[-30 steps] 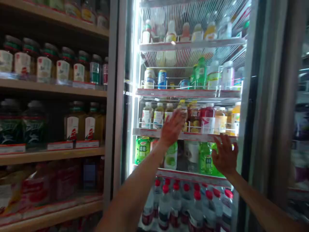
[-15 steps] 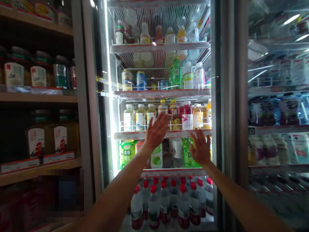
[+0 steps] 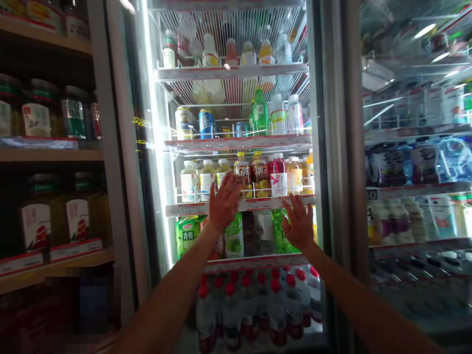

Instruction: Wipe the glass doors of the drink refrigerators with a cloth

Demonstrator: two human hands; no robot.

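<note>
The left hand point(image 3: 223, 204), grip unclenched and empty, hangs before yellow-capped iced-tea bottles point(image 3: 259, 173) on the refrigerator shelf point(image 3: 263, 202); the right hand point(image 3: 300, 227), splayed and empty, partly hides a green bottle point(image 3: 279, 233) below. Contact is unclear.

wooden shelves point(image 3: 51, 155), bright vertical light strip point(image 3: 152, 93)

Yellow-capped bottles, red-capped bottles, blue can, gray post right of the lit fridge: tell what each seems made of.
Yellow-capped bottles: probably glossy plastic by shape and bright caps; glass isn't ruled out.
Red-capped bottles: likely smooth clear plastic, see-through walls.
Blue can: probably painted metal; straight sides, pale rim.
Gray post: looks like satin metal, from its soft vertical sheen.
</note>
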